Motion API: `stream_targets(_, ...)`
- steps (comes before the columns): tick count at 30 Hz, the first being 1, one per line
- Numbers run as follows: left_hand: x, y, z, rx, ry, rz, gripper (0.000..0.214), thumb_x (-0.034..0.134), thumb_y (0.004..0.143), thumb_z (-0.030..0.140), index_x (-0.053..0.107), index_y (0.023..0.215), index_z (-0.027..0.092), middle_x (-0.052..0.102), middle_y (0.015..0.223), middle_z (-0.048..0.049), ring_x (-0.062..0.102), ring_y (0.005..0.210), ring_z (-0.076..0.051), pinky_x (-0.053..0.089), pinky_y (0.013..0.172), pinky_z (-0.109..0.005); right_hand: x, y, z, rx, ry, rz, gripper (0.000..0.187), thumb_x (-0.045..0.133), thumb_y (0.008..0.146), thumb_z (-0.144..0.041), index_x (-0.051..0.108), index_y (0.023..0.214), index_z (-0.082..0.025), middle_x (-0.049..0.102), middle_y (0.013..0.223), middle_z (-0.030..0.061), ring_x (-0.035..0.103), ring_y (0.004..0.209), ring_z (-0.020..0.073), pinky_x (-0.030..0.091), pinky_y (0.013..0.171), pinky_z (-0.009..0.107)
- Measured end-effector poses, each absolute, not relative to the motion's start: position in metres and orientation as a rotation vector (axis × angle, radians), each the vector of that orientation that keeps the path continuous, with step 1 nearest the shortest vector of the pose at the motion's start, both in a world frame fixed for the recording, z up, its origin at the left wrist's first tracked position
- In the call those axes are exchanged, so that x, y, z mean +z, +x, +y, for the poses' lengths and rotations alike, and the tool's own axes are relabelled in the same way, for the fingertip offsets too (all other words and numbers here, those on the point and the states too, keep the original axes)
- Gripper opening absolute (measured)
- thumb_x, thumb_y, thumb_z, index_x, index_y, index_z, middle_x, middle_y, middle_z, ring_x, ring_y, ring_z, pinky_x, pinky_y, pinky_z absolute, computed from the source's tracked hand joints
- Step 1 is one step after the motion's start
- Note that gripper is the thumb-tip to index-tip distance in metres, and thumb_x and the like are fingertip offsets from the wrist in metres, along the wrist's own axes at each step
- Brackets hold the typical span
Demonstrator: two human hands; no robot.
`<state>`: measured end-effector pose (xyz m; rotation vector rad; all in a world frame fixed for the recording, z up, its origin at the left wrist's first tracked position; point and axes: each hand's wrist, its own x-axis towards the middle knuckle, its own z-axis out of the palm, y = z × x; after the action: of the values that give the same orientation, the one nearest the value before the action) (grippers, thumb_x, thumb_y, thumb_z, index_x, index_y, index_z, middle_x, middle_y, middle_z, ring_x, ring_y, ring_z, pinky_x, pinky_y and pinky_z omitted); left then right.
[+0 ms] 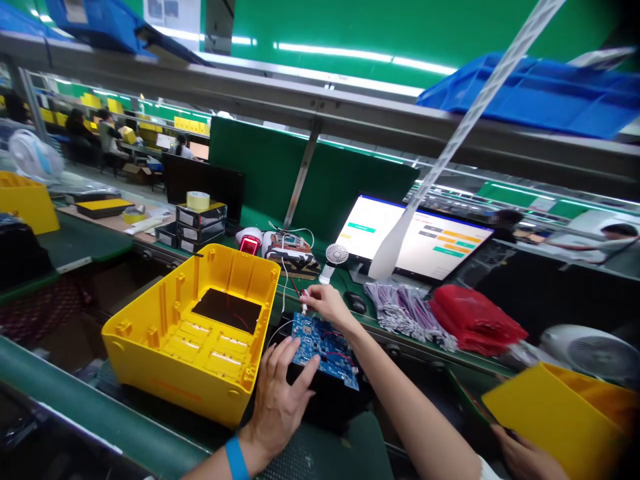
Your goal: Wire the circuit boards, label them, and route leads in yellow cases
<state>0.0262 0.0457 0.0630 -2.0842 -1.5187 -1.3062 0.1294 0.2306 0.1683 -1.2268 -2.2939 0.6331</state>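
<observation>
A blue circuit board [325, 350] lies tilted on top of a black block-like unit [325, 400] in front of me. My left hand [280, 387], with a blue wristband, rests with spread fingers on the board's near left edge and the black unit. At the board's far left corner, my right hand [325, 303] pinches a small white connector [304, 307] with thin red and dark wires. Whether the connector is seated in the board I cannot tell. Left of my hands stands an open yellow housing [180, 393], with a dark panel [227, 310] inside it.
Behind are a lit monitor [415, 233], a small fan [336, 255], a mouse [356, 302] and a red-lit scanner [249, 243]. Bundled cables [405, 313] and a red bag [473, 320] lie right. Another person's hand [527, 457] touches a yellow housing [555, 420].
</observation>
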Motion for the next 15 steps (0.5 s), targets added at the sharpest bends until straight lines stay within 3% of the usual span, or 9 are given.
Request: stream_targets(15, 0.0605, 0.0273, 0.0490, -1.309, -1.997, -1.516, 0.063, 0.061, 0.083, 0.016, 0.039, 0.139, 0.033, 0.031, 0.143, -0.0092, 0.030, 0.133, -0.030, 0.039, 0.104, -0.051, 0.1707, 0.1287, 0.2279, 0.585, -1.197, -2.312, 0.028, 0.057, 0.075, -0.042, 0.059, 0.063, -0.017, 0.059, 0.059, -0.0004, 0.052, 0.058, 0.0127, 0.034, 0.056, 0.023)
